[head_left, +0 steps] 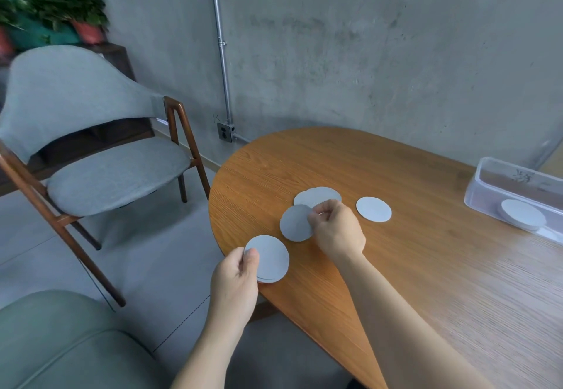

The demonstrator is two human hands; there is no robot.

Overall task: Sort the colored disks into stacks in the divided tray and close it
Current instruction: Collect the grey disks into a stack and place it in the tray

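Two hands, each clamped on disks, work at the rounded left end of one wooden worktop [411, 266].

Two chairs stand off its left edge: a wood-framed chair [118, 172] and a nearer cushioned chair [61, 343]. One clear tray [487, 175] sits at the far right, cut by the frame, holding one tray stack [522, 214], count unclear. The left hand [234, 279] grips a held stack [271, 259] of at least two, overhanging the near-left edge. The right hand [335, 230] pinches one grey disk [295, 222] by its rim. Behind it lies an overlapping pair [318, 195], and a single disk [373, 209] lies apart, with open wood between it and the tray.
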